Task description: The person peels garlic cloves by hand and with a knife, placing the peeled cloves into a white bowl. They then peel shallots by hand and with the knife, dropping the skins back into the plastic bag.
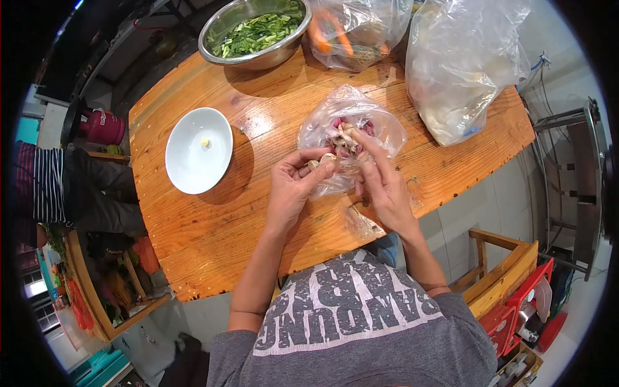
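Near the middle of the table's (258,222) near edge, the left hand (293,184) pinches a garlic clove (327,158) between thumb and forefinger; its other fingers are curled in. The right hand (387,193) is positioned just beside it, over the near right side of an open clear bag (380,129), with the fingers bent and slightly apart. Whether those fingertips grip anything cannot be told. The bag lies right of the table's centre and contains garlic with purple-tinged skins (345,138).

Toward the left edge, a white bowl (187,169) stands upright and apart from the bag; one small pale piece (205,142) rests inside it. At the far edge, left of centre, a metal bowl (258,61) contains chopped greens (258,33). To its right stands a clear bag of carrots (335,35). A large translucent bag (458,71) occupies the far right corner, its contents pale and indistinct.
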{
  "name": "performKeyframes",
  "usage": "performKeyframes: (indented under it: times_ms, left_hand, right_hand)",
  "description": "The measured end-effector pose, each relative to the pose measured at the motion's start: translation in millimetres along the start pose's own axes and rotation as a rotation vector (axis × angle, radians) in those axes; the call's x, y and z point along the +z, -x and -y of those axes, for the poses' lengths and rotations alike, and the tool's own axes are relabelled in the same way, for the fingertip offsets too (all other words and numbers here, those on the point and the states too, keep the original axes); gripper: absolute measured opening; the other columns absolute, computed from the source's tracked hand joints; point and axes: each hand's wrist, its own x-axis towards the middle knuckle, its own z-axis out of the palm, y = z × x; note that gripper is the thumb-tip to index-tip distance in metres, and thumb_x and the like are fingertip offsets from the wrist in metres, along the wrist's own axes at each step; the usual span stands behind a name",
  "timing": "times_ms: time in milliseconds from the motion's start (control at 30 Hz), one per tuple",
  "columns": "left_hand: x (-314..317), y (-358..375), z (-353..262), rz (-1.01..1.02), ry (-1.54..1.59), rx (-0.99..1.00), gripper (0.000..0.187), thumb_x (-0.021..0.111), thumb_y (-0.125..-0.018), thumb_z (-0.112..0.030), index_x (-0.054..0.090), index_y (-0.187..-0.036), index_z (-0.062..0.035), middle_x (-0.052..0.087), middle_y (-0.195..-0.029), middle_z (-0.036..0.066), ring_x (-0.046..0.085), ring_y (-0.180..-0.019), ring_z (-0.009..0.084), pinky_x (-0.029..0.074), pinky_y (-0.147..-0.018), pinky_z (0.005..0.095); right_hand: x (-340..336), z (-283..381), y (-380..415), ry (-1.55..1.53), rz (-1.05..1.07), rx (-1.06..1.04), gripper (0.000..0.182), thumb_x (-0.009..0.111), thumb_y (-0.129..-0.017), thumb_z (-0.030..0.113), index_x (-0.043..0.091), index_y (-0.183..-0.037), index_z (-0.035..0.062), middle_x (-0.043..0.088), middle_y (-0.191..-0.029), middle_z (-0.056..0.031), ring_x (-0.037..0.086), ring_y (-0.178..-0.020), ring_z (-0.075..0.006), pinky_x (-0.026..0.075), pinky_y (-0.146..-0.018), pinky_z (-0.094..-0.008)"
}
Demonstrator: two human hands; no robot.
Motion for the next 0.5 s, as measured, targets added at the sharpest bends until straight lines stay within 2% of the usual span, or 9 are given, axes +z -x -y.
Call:
performKeyframes:
  times_ms: [67,167,333,400,467,500]
  left_hand:
    - [-2.1,0.6,3.3,-0.002,0.019,0.008,0.024,0.065,-0.081,0.002,0.061,-0.105,0.0044,0.065,-0.099,0.009,0.062,-0.086,0.0118,0.051,-0.079,0.0249]
    - [-4.2,-0.2,4.7,0.014,0.029,-0.012,0.024,0.064,-0.079,0.006,0.062,-0.102,0.0043,0.066,-0.098,0.009,0.062,-0.086,0.0120,0.051,-0.080,0.0255]
    - [-6.5,-0.1,3.6,0.013,0.058,-0.046,0.026,0.062,-0.074,0.012,0.064,-0.099,0.0046,0.067,-0.094,0.009,0.063,-0.086,0.0129,0.051,-0.080,0.0261]
    - [-7.3,-0.2,4.4,0.020,0.066,-0.044,0.028,0.061,-0.073,0.014,0.064,-0.099,0.0049,0.067,-0.093,0.009,0.063,-0.086,0.0133,0.051,-0.080,0.0263]
    - [-5.9,0.7,3.6,0.019,0.066,-0.031,0.027,0.062,-0.074,0.013,0.064,-0.099,0.0051,0.067,-0.094,0.009,0.063,-0.085,0.0134,0.052,-0.079,0.0265]
    - [-5.1,1.3,3.1,0.018,0.067,-0.025,0.026,0.062,-0.075,0.012,0.064,-0.100,0.0051,0.067,-0.094,0.009,0.063,-0.085,0.0134,0.052,-0.078,0.0266]
  right_hand:
    - [-1.9,7.8,2.7,0.143,0.049,-0.094,0.040,0.051,-0.093,0.024,0.048,-0.131,0.0126,0.065,-0.075,-0.0120,0.059,-0.055,-0.0163,0.046,-0.055,-0.0289]
    - [0.1,-7.7,3.8,0.273,0.095,-0.163,0.040,0.053,-0.092,0.026,0.050,-0.131,0.0170,0.067,-0.081,-0.0152,0.062,-0.056,-0.0220,0.047,-0.054,-0.0317]
    - [1.8,-12.3,2.5,0.251,0.092,-0.198,0.039,0.055,-0.091,0.026,0.052,-0.130,0.0190,0.067,-0.094,-0.0163,0.066,-0.064,-0.0261,0.048,-0.057,-0.0339]
    - [-0.4,-9.0,2.5,0.234,0.132,-0.159,0.038,0.054,-0.092,0.023,0.052,-0.129,0.0148,0.064,-0.105,-0.0154,0.065,-0.075,-0.0228,0.049,-0.064,-0.0325]
    - [-2.7,-3.2,3.1,0.209,0.186,-0.099,0.036,0.052,-0.093,0.018,0.053,-0.128,0.0075,0.059,-0.122,-0.0129,0.062,-0.094,-0.0154,0.050,-0.078,-0.0286]
    - [-2.7,-2.1,3.4,0.182,0.191,-0.081,0.035,0.052,-0.093,0.017,0.053,-0.127,0.0072,0.059,-0.121,-0.0126,0.062,-0.094,-0.0155,0.050,-0.078,-0.0285]
